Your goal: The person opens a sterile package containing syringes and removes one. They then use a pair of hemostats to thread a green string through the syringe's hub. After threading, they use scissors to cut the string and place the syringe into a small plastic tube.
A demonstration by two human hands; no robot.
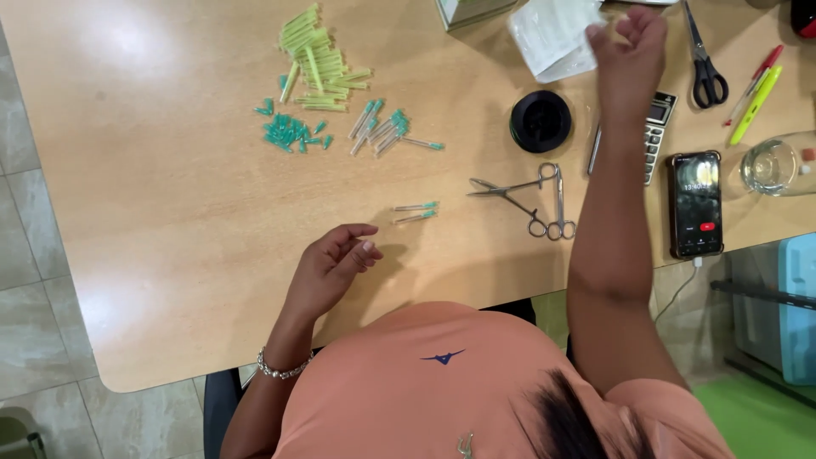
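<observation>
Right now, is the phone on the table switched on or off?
On. The phone lies face up beside the calculator, its screen lit with pale digits and a red round button.

Orange shirt (425,374), small blue emblem, beaded bracelet (280,370)

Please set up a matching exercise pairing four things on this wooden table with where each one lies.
Things:
1. pile of yellow-green plastic tubes
2. silver metal forceps
3. black-handled scissors
4. black smartphone

Places:
A. near the table's right edge, beside a clear glass jar
B. far left of the table, above the loose teal caps
C. top right, next to the pens
D. mid-table, just below the round black lid

Pairs: 1-B, 2-D, 3-C, 4-A
</observation>
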